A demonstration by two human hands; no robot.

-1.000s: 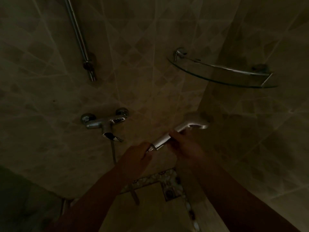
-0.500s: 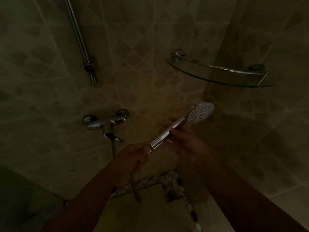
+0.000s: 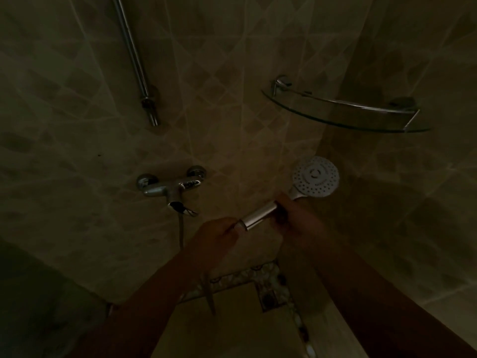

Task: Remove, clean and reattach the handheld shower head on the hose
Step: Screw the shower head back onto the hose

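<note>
1. Dimness covers the whole shower corner, so fine detail is hard to read; both hands meet in the middle of the view, in front of the tiled wall (image 3: 77,125).
2. The shower head (image 3: 315,176) is held up in the air, well clear of the wall, with its handle slanting down to the left. Its round white spray face, dotted with nozzle holes, is turned toward the camera.
3. The right hand (image 3: 296,220) is clenched around the upper part of the chrome handle, just below the spray face.
4. The left hand (image 3: 219,235) is closed at the lower end of the handle, its fingertips pinching at the end collar. Exactly what it grips there is too dark to tell.
5. The hose (image 3: 181,232) hangs from the underside of the wall mixer tap (image 3: 170,188) and runs down behind the left forearm. A further length shows below that forearm, over the floor (image 3: 232,326). Whether the hose is joined to the handle cannot be told.
6. A chrome riser rail (image 3: 134,58) runs down the wall above and to the left of the tap, ending in a bracket.
7. A curved glass corner shelf (image 3: 343,117) with a chrome guard rail sits on the wall above the shower head, well apart from it.
8. A dark floor drain (image 3: 269,297) lies below the hands, beside a patterned mosaic border.
</note>
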